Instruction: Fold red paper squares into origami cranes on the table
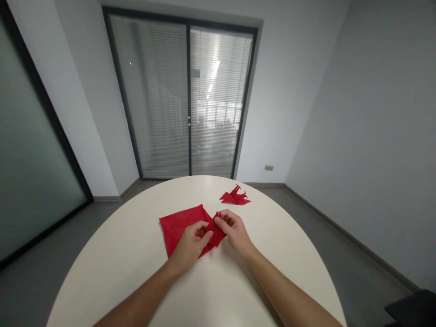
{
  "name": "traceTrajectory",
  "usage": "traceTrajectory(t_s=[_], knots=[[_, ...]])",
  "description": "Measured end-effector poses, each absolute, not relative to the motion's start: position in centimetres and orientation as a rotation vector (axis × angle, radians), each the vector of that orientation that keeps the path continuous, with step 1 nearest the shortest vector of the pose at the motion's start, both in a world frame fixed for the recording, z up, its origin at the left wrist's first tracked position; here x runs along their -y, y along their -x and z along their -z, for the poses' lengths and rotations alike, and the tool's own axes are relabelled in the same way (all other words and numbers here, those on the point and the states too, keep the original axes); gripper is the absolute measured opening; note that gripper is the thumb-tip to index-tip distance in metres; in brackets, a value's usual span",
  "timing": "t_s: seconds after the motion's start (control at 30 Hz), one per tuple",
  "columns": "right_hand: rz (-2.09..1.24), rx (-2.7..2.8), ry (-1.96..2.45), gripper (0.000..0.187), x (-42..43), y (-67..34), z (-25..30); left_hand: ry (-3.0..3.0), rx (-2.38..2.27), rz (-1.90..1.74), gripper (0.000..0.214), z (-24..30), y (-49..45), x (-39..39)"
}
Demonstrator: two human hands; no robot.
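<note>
A large piece of red paper (180, 223) lies on the round table, creased, with a raised fold near its right corner. Beside it, partly over its right side, is a smaller folded red paper (217, 235). My left hand (191, 243) rests over the large piece, thumb and forefinger curled together at the left edge of the folded paper. Between its thumb and fingers, my right hand (234, 229) pinches the upper right tip of that folded paper. Fingers cover part of the folds, so their exact shape is hidden.
Folded red origami (235, 196) with pointed tips, like paper cranes, sits farther back on the white round table (112, 263). Behind the table are glass doors with blinds (163, 100). A dark object (413, 309) shows at the lower right.
</note>
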State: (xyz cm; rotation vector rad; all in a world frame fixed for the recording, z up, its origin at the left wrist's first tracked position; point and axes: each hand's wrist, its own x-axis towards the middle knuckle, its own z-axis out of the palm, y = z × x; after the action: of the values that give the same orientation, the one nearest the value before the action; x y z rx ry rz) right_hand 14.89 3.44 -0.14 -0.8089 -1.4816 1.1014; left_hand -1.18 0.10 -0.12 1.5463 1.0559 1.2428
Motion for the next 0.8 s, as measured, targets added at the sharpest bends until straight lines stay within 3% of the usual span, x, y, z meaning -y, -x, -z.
traceTrajectory(t_s=[0.17,0.3,0.47,0.8], knots=[[-1.126,1.421,0.770,0.031,-3.7,-14.7,0.2,-1.590,-1.110,-1.253,0.015,0.4,1.1,-0.3],[-1.055,1.441,0.745,0.035,-3.7,-14.8,0.5,-1.429,-1.144,-1.306,0.027,1.0,1.1,-0.6],[-0.747,1.693,0.834,0.015,-3.1,-15.0,0.4,-1.294,-1.180,-1.444,0.036,1.3,1.3,-0.8],[-0.677,1.864,0.785,0.016,-2.5,-15.4,0.0,-1.138,-1.154,-1.487,0.045,1.9,2.0,-1.5]])
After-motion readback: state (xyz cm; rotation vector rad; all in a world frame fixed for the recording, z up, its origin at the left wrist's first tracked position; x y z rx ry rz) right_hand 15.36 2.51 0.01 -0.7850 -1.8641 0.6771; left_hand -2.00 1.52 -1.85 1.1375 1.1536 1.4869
